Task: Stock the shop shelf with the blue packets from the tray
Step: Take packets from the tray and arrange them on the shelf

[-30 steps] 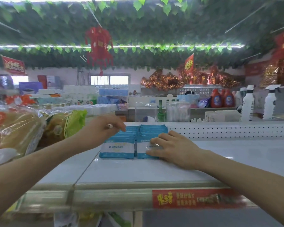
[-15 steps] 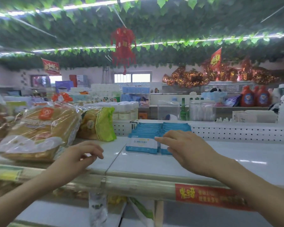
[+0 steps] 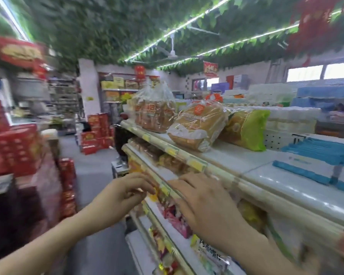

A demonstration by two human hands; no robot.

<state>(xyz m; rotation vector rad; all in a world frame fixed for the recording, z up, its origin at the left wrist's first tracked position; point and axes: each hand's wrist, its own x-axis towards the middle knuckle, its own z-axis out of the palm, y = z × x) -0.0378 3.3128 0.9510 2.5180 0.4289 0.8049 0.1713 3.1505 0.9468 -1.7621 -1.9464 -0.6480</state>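
Hands point(image 3: 123, 193) point(image 3: 207, 207) off blue packets point(image 3: 318, 150), view swung left

Print on the bread bags point(image 3: 197, 126) and red hanging sign point(image 3: 210, 69) is too blurred to read

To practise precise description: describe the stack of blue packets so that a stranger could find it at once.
Find the white top shelf on the right. Beyond the clear-wrapped bread loaves and the green bag, the blue packets lie in rows at the far right. They alone are flat, blue and white; their neighbours are bulging bags.
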